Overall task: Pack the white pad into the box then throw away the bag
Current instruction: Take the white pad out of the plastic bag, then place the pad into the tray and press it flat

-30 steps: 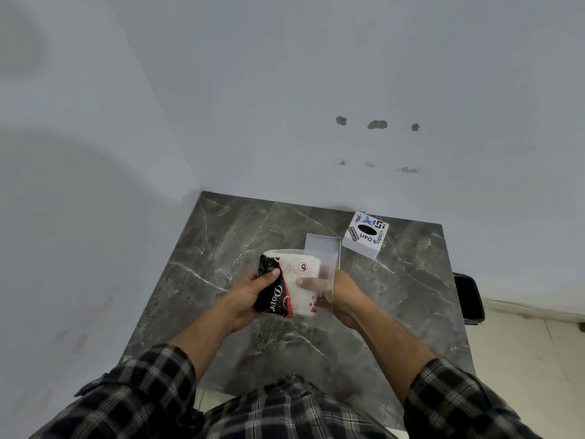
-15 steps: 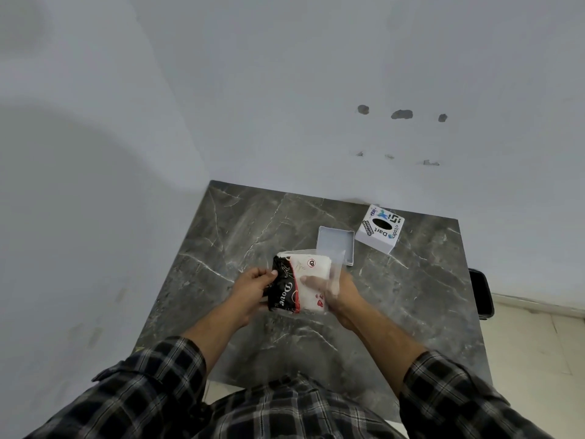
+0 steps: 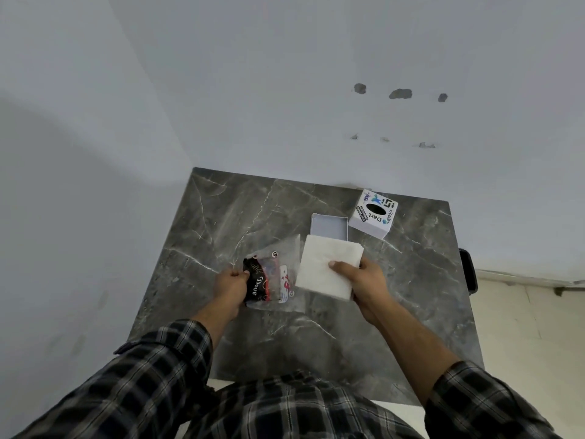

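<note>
Over the grey marble surface (image 3: 205, 223), the right hand (image 3: 364, 278) pinches the white pad (image 3: 323, 267) by its near corner, thumb on top, grip clenched on it. It looks soft, light and floppy, so holding it by 2 edges should steady it. Just behind it the box (image 3: 329, 224) lies open and looks empty; its printed lid (image 3: 373, 213) sits beside. The left hand (image 3: 229, 285) grasps the limp clear bag (image 3: 272, 278), which seems emptied of the pad.
</note>
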